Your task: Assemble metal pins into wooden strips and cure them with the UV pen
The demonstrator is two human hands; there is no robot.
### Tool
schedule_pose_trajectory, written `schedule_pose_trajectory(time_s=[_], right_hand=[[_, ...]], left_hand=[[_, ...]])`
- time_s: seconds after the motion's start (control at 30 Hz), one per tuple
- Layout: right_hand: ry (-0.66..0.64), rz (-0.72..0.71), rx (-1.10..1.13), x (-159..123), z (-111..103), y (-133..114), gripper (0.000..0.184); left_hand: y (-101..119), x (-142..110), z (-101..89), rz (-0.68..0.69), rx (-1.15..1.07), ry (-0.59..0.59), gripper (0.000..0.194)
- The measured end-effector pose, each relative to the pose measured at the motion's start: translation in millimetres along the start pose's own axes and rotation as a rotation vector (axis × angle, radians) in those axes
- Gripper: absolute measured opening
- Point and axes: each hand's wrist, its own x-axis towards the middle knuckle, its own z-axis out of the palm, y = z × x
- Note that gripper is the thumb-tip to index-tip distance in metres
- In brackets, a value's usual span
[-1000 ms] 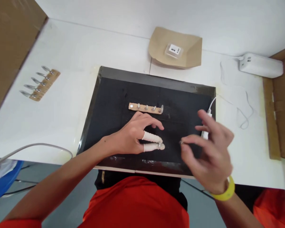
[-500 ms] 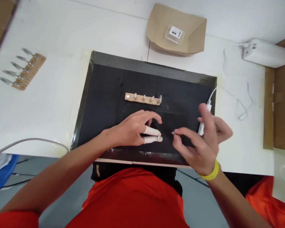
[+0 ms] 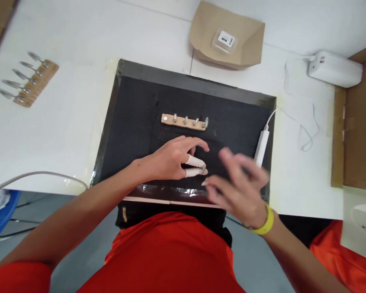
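Observation:
My left hand point(image 3: 171, 158) rests over the black mat point(image 3: 134, 110), white finger cots on two of its fingers. Those two fingers pinch a small shiny, clear-to-silver piece point(image 3: 204, 171). Just to the right, my right hand point(image 3: 240, 187) is blurred by motion; its thumb and forefinger close on a tiny whitish bit point(image 3: 204, 183), too small to name, close to the piece but apart from it. Beyond both hands lies a short cardboard strip point(image 3: 180, 121) with several small shiny pieces standing on it and a white dot at its left end.
Another cardboard strip point(image 3: 45, 81) with several silvery oval pieces lies at left. Behind the mat, a brown paper tray point(image 3: 247, 44) holds a clear plastic box point(image 3: 225, 42). A white stick-shaped device point(image 3: 262, 144) with a cable and a white block point(image 3: 335, 70) are at right.
My right hand has moved left, bringing the tiny bit close to the piece in my left hand. My left hand keeps its pinch. The whole view has shifted slightly.

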Motion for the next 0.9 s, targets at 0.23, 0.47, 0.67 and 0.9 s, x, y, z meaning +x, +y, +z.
schedule_pose_trajectory(time_s=[0.23,0.47,0.67,0.9], right_hand=[[-0.027,-0.120,0.016,5.9,-0.4,1.2,0.006],[0.037,-0.090,0.036,-2.8,7.2,1.3,0.006],[0.070,0.013,-0.056,2.2,6.0,6.6,0.009],[0.082,0.042,-0.053,-2.6,3.9,2.8,0.010]], left_hand=[[0.7,0.1,-1.7,0.024,0.012,-0.014,0.015],[-0.2,-0.4,1.0,0.086,0.019,0.038,0.013],[0.6,-1.0,1.6,0.102,0.023,0.059,0.011],[0.6,-1.6,1.3,0.103,0.023,0.063,0.011]])
